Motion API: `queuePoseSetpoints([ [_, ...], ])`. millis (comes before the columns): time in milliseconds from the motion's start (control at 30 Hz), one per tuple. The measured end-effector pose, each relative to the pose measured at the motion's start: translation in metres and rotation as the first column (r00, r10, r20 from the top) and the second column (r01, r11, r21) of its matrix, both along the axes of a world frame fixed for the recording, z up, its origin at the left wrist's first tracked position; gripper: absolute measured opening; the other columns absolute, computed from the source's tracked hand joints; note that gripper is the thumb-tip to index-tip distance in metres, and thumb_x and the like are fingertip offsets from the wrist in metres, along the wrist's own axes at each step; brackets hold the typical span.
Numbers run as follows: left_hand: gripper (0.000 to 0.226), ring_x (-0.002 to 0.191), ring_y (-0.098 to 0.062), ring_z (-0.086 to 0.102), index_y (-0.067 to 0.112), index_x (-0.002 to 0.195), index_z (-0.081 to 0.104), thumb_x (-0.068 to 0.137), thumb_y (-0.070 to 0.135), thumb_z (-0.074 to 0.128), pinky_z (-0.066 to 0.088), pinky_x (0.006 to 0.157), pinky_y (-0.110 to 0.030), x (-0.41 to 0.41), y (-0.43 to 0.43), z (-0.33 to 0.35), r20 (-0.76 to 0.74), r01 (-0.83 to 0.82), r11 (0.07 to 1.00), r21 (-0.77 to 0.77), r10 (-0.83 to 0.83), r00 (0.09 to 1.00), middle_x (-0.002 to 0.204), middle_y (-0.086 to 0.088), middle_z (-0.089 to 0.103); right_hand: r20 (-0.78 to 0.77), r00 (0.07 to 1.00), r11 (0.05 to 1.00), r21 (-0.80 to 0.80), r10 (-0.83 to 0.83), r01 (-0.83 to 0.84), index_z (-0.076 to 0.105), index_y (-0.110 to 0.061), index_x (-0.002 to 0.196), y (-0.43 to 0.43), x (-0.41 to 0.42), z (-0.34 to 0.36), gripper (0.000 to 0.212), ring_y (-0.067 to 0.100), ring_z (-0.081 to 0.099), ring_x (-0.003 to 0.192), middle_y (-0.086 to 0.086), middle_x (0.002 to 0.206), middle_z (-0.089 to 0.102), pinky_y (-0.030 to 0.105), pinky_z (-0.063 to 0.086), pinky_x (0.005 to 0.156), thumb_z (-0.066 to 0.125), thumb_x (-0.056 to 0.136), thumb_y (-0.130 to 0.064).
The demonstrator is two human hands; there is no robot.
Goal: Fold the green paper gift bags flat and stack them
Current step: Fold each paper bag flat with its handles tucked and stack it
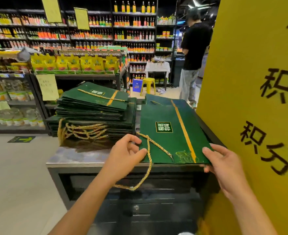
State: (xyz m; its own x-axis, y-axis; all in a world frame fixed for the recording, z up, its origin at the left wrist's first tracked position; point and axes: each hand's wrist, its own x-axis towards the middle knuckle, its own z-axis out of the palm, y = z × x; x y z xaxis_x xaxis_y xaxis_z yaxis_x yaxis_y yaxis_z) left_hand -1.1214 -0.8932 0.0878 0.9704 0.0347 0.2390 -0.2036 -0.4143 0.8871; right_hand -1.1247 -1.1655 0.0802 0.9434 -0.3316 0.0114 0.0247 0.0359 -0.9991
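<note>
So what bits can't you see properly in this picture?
Head view:
- Fingers of the right hand: tucked under the top bag.
- How many bags in the stack: edges too thin and blurry.
- Bottle labels on far shelves: too small.
- Person in black: partly behind the yellow sign.

On your right a tall yellow panel [251,82] with black characters stands just beside the steel-topped counter [75,156]. Ahead of you, dark shelves [134,13] hold rows of bottles, and a lower rack carries a row of yellow pouches [75,62]. Beyond the counter you see a yellow stool [148,85] beside a blue bag [137,85], and a person in a black shirt [195,46] standing near the panel.
</note>
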Motion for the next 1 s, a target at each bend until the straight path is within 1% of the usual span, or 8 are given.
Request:
queuePoseSetpoints([
  [100, 0.022, 0.061, -0.012, 0.06, 0.028, 0.103, 0.058, 0.088, 0.028, 0.075, 0.054, 0.069, -0.039, 0.009, 0.002, 0.0, 0.012, 0.026, 0.989, 0.146, -0.028, 1.0, 0.072, -0.003, 0.068, 0.029, 0.998, 0.921, -0.385, -0.054, 0.061, 0.057, -0.015, 0.132, -0.004, 0.002, -0.004, 0.038, 0.008, 0.06, 0.056, 0.003, 0.097, 0.069, 0.024, 0.051, 0.057, 0.066, 0.097, -0.028],
  [200, 0.023, 0.052, -0.012, 0.059, 0.022, 0.105, 0.056, 0.091, 0.025, 0.073, 0.055, 0.063, -0.04, 0.013, 0.003, 0.003, -0.01, 0.065, 0.983, 0.173, -0.064, 0.998, 0.064, 0.0, 0.066, 0.096, 0.988, 0.72, -0.677, -0.118, 0.152, 0.061, -0.014, 0.135, -0.008, 0.005, -0.003, 0.046, 0.017, 0.064, 0.101, 0.007, 0.117, 0.068, 0.033, 0.051, 0.085, 0.066, 0.096, -0.036],
  [400, 0.046, 0.05, -0.011, 0.062, 0.034, 0.132, 0.047, 0.094, 0.021, 0.069, 0.053, 0.055, -0.026, 0.019, 0.004, 0.002, 0.018, 0.064, 0.98, 0.187, -0.069, 0.997, 0.061, -0.002, 0.065, 0.147, 0.986, 0.461, -0.872, -0.075, 0.165, 0.064, -0.018, 0.13, 0.003, 0.01, -0.008, 0.041, 0.016, 0.054, 0.11, 0.002, 0.12, 0.063, 0.026, 0.04, 0.09, 0.065, 0.095, -0.039],
  [600, 0.033, 0.051, -0.013, 0.064, 0.031, 0.126, 0.059, 0.095, 0.025, 0.068, 0.059, 0.066, -0.035, 0.021, 0.007, -0.001, 0.013, 0.064, 0.977, 0.202, -0.068, 0.998, 0.06, -0.004, 0.065, 0.399, 0.914, 0.625, -0.733, 0.079, 0.266, 0.072, -0.019, 0.1, 0.024, -0.013, -0.021, 0.009, -0.002, 0.056, 0.081, -0.01, 0.091, 0.063, 0.006, 0.04, 0.068, 0.071, 0.091, -0.018],
  [733, 0.032, 0.05, -0.01, 0.061, 0.029, 0.125, 0.06, 0.095, 0.025, 0.069, 0.05, 0.062, -0.027, 0.022, 0.008, -0.001, 0.011, 0.037, 0.981, 0.193, -0.04, 0.999, 0.057, -0.004, 0.066, 0.477, 0.853, 0.722, -0.665, 0.212, 0.193, 0.071, -0.022, 0.089, 0.046, -0.039, -0.041, 0.007, 0.009, 0.059, 0.078, -0.011, 0.079, 0.062, 0.015, 0.046, 0.061, 0.068, 0.089, -0.016],
  [833, 0.032, 0.047, -0.007, 0.058, 0.028, 0.126, 0.059, 0.095, 0.025, 0.069, 0.044, 0.059, -0.021, 0.022, 0.008, -0.001, -0.003, 0.049, 0.983, 0.179, -0.049, 0.999, 0.055, -0.003, 0.066, 0.169, 0.901, 0.755, -0.618, 0.399, -0.219, 0.071, -0.032, 0.096, 0.058, -0.045, -0.06, 0.012, 0.008, 0.06, 0.069, -0.005, 0.072, 0.064, 0.022, 0.048, 0.06, 0.072, 0.086, -0.037],
  [933, 0.032, 0.048, -0.008, 0.058, 0.028, 0.126, 0.059, 0.095, 0.026, 0.069, 0.043, 0.06, -0.023, 0.022, 0.008, 0.0, -0.007, 0.057, 0.984, 0.171, -0.057, 0.998, 0.054, -0.003, 0.065, -0.245, 0.824, 0.57, -0.622, 0.51, -0.537, 0.059, -0.044, 0.115, 0.067, -0.034, -0.087, 0.045, -0.002, 0.061, 0.066, -0.006, 0.076, 0.068, 0.017, 0.044, 0.063, 0.074, 0.077, -0.063],
  [1000, 0.032, 0.048, -0.009, 0.058, 0.027, 0.126, 0.059, 0.095, 0.025, 0.069, 0.045, 0.062, -0.025, 0.023, 0.008, -0.001, -0.012, 0.064, 0.984, 0.166, -0.063, 0.998, 0.054, -0.003, 0.065, -0.29, 0.805, 0.485, -0.675, 0.518, -0.555, 0.056, -0.043, 0.124, 0.076, -0.026, -0.106, 0.047, -0.002, 0.063, 0.07, -0.008, 0.073, 0.068, 0.017, 0.046, 0.067, 0.073, 0.083, -0.057],
])
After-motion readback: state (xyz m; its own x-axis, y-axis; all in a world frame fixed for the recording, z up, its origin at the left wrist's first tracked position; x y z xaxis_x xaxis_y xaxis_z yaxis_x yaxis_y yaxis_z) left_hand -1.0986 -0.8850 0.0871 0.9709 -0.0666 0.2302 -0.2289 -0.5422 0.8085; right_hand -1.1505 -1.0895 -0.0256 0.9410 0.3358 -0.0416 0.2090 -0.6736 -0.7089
